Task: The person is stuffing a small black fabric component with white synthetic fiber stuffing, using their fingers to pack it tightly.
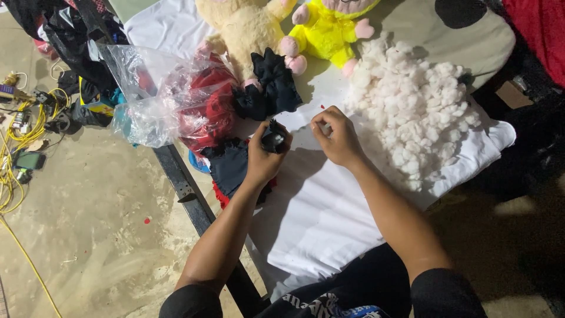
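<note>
Your left hand (262, 154) grip pinches a small black fabric piece (273, 138); right hand (335, 136) fingertips pressed together, empty. Fluffy white stuffing pile (412, 100) at the surface's right edge untouched; piece unstuffed.

Both forearms reach forward, bare. Left hand (263, 154) curled, fingers (276, 134) closed in grip. Right hand (336, 138) bent inward, fingertips pinched together, close beside left.
</note>
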